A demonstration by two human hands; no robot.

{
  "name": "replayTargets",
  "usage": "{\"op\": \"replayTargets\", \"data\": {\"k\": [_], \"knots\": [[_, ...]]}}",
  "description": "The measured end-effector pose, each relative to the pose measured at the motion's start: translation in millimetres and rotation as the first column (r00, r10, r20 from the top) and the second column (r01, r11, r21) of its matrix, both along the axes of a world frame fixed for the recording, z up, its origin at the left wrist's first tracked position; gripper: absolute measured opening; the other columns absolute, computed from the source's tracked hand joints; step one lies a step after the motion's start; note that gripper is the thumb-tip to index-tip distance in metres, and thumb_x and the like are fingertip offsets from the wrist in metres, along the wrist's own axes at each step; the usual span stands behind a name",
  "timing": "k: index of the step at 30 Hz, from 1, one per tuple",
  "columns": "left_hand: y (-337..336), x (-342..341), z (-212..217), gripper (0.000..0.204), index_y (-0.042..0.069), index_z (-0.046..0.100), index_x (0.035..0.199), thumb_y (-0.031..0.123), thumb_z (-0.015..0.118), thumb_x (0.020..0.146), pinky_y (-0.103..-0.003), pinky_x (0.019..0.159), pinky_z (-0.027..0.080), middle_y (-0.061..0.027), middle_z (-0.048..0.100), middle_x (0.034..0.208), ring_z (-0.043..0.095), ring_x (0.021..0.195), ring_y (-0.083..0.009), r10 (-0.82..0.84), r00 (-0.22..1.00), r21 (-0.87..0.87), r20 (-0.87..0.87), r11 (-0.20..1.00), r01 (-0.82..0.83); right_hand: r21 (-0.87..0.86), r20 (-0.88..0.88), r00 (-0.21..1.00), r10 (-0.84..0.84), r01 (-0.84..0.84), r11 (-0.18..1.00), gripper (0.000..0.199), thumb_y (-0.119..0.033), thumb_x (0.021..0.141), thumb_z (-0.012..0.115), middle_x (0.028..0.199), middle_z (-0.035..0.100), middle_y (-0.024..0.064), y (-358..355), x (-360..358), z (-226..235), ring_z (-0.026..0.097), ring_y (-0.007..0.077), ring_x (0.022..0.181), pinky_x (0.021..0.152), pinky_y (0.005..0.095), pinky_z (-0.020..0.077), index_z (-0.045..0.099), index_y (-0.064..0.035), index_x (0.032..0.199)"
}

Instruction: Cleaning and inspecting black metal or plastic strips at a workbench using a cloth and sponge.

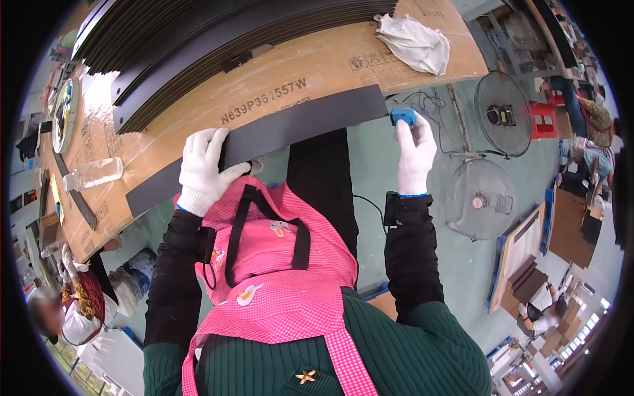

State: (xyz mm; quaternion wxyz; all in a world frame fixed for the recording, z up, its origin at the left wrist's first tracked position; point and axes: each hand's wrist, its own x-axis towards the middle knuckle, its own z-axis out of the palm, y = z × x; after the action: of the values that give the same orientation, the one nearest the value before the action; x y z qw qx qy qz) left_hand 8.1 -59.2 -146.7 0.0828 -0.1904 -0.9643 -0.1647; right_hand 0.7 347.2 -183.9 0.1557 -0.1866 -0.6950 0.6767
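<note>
A long, flat dark grey strip panel point(304, 119) lies along the near edge of the cardboard-covered table point(330, 66), its right end jutting out past the edge. My left hand point(203, 168), in a white glove, grips the panel left of its middle, fingers over the top and thumb at the near side. In my gloved right hand point(415, 148) a small blue block-shaped tool point(402, 117) is pinched between thumb and fingers. It is held close to the panel's right end; whether they touch I cannot tell.
Stacked dark strips point(198, 49) fill the far side of the table. A white cloth point(416, 45) lies at its far right, a clear plastic bottle point(94, 174) at its left. Two floor fans point(482, 201) stand to the right. Another person point(82, 300) is at lower left.
</note>
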Motion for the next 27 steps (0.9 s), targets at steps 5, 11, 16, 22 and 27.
{"op": "replayTargets", "data": {"k": [5, 11, 16, 22, 27], "knots": [[-1.7, -3.4, -1.1, 0.084, 0.004, 0.063, 0.139, 0.037, 0.094, 0.069, -0.048, 0.102, 0.051, -0.0155, 0.063, 0.126, 0.060, 0.117, -0.0383, -0.027, 1.000, -0.020, -0.008, 0.999, 0.027, -0.016, 0.057, 0.998, 0.024, -0.023, 1.000, 0.033, -0.003, 0.099, 0.075, 0.110, 0.073, 0.0005, 4.0, 5.6, -11.3, 0.062, 0.0047, 0.090, 0.085, 0.0227, 0.0519, 0.068, 0.0032, 0.131], [-2.1, -2.9, -1.2, 0.082, 0.003, 0.064, 0.137, 0.036, 0.095, 0.068, -0.049, 0.102, 0.051, -0.0159, 0.063, 0.125, 0.060, 0.117, -0.0386, -0.032, 0.999, -0.020, -0.009, 0.999, 0.032, 0.042, 0.026, 0.999, 0.020, -0.021, 0.999, 0.031, -0.003, 0.098, 0.073, 0.104, 0.072, -0.0012, -5.2, -8.6, 4.9, 0.059, 0.0033, 0.085, 0.080, 0.0209, 0.0503, 0.070, 0.0011, 0.128], [-0.4, -3.3, 0.3, 0.080, 0.002, 0.064, 0.138, 0.034, 0.092, 0.069, -0.049, 0.103, 0.051, -0.0162, 0.063, 0.126, 0.059, 0.118, -0.0396, -0.026, 1.000, -0.003, 0.013, 1.000, 0.026, 0.055, 0.037, 0.998, -0.043, 0.041, 0.998, 0.029, -0.004, 0.097, 0.074, 0.102, 0.072, -0.0019, 0.4, -8.2, -4.3, 0.057, 0.0029, 0.081, 0.077, 0.0201, 0.0489, 0.072, -0.0003, 0.125], [-1.5, -4.9, 0.0, 0.082, 0.002, 0.064, 0.138, 0.033, 0.093, 0.068, -0.049, 0.102, 0.051, -0.0158, 0.064, 0.126, 0.059, 0.118, -0.0391, -0.032, 0.999, -0.003, 0.010, 0.999, 0.032, 0.211, 0.022, 0.999, 0.041, -0.045, 0.976, 0.028, -0.005, 0.096, 0.074, 0.103, 0.073, -0.0022, 10.3, -3.1, -9.0, 0.058, 0.0032, 0.084, 0.078, 0.0207, 0.0496, 0.072, -0.0023, 0.123], [-3.2, -2.1, 0.9, 0.082, 0.002, 0.065, 0.138, 0.032, 0.093, 0.067, -0.048, 0.102, 0.051, -0.0157, 0.064, 0.126, 0.059, 0.118, -0.0390, -0.023, 1.000, 0.004, 0.014, 1.000, 0.023, 0.155, -0.020, 0.999, 0.026, -0.023, 0.988, 0.029, -0.005, 0.096, 0.076, 0.101, 0.071, -0.0028, 5.0, -3.2, -3.9, 0.055, 0.0029, 0.083, 0.077, 0.0214, 0.0492, 0.073, -0.0029, 0.124]]}}
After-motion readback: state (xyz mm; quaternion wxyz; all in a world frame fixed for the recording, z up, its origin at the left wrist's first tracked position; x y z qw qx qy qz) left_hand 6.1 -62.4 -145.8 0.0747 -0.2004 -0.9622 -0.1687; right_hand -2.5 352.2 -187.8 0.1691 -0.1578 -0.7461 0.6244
